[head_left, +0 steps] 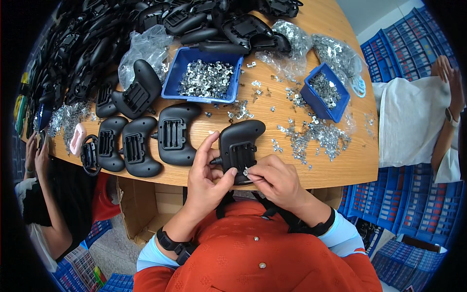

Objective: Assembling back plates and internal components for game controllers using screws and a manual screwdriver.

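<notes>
A black game controller shell (239,141) stands tilted at the table's near edge, its open battery compartment facing me. My left hand (206,170) is closed round its left side, thumb pressed near the lower edge of the compartment. Between the thumb and fingers of my right hand (276,179) is a small silvery metal battery contact (246,172), held against the lower end of the compartment. Its exact seating is hidden by the fingertips. Several more shells, one of them a black controller shell (176,134), lie just left of my left hand with their compartments up.
A blue bin (168,90) of metal contacts stands beyond the shell, and a smaller blue bin (338,113) sits right. Loose contacts (311,138) are scattered around it. Black shells (87,53) pile up at far left. Other people work at left (41,155) and right (450,92).
</notes>
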Motion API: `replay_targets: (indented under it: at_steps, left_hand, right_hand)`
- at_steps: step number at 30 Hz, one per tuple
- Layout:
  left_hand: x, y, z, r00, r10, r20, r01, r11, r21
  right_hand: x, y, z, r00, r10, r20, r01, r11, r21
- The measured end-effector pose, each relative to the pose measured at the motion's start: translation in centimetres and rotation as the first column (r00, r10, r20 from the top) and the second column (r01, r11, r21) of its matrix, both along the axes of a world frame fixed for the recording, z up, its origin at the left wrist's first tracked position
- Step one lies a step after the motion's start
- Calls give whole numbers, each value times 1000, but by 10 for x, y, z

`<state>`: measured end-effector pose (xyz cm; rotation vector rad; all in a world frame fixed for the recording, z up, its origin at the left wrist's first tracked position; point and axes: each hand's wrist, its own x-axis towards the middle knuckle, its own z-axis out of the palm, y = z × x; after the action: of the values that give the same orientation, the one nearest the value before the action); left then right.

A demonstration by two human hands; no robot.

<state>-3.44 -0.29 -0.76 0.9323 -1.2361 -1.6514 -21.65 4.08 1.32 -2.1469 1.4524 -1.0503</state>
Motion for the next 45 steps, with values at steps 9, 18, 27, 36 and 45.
replay_targets:
  at_steps: [9,18,27,36,45]
  left_hand:
    - [0,0,3,1000,-1,3,1,1000,10]
    - [0,0,4,999,-7,33,8,1000,-11]
    - [1,0,4,999,-13,39,13,1000,-6]
    - [1,0,2,999,-24,44,24,1000,4]
    - [1,1,3,999,-30,41,30,999,-9]
  right_hand:
    - [-1,2,-11,1000,-7,-11,5,993,-120]
    - [-1,0,-13,997,-38,64,43,996,-77]
    - [-1,1,-9,996,-54,77,56,998,-15]
    - [4,4,8,947,4,-321,-8,1000,-13]
    - [-2,11,4,983,-20,-182,13,999,-40]
